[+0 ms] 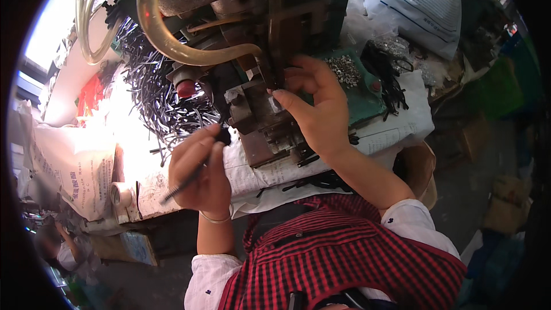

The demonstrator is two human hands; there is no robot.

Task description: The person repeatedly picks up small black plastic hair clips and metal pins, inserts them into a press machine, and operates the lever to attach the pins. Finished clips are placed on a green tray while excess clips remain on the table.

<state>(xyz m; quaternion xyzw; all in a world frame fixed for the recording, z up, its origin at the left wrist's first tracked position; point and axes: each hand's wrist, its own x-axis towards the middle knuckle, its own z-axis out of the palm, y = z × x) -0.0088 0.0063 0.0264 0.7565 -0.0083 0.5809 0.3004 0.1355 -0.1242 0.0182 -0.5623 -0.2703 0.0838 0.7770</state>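
While I watched from the room, the left hand (pixel 198 175) was at the near left of the machine (pixel 244 117), fingers curled closed around a black strip (pixel 181 186). The strip crossed the palm, its lower end jutting out on the side away from the machine; a black tip showed at the fingertips, nearest it. The right hand (pixel 321 100) was at the machine's right side, thumb and fingers bent toward its middle; whether they pinched anything, I could not tell. A heap of similar strips (pixel 166 92) lay left of the machine. Right of it: a green tray (pixel 367 102) bearing small metal parts (pixel 344 70). A yellowish hose (pixel 154 26) looped over its upper left.
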